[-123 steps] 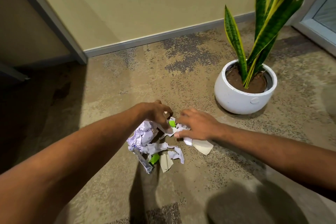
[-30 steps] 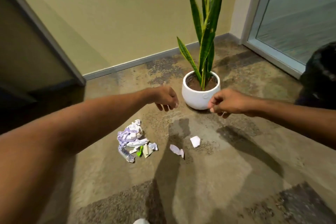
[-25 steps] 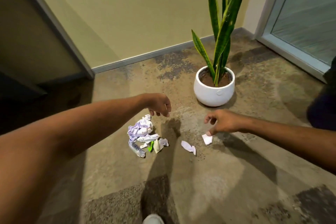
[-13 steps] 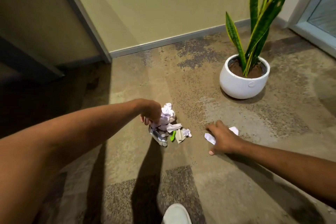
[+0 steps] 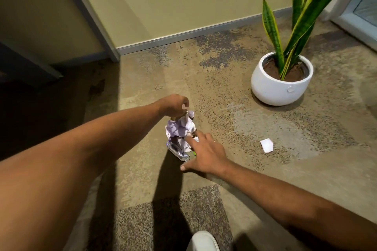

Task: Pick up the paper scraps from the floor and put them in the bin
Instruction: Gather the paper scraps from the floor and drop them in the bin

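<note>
Carpet [image 5: 265, 189] pile gathered, one scrap left behind

Nearest, the right hand [image 5: 204, 155], fingers spread, had crossed from the white scrap [image 5: 266, 145], which lay well right of its fingers, to the pile [image 5: 179, 152] at its fingertips. Beyond them, the left hand [image 5: 173, 106] pinched the crumpled lilac paper [image 5: 179, 128] by its top. Scraps beneath the spread fingers stayed hidden; no bin showed

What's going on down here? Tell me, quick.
A person is gathering a pile of crumpled lilac and white paper scraps on the mottled brown carpet. The left hand pinches the pile's top; the right hand, fingers spread, reaches in from its right side. One white paper scrap lies apart, nearer the round white plant pot. No bin shows.
</note>
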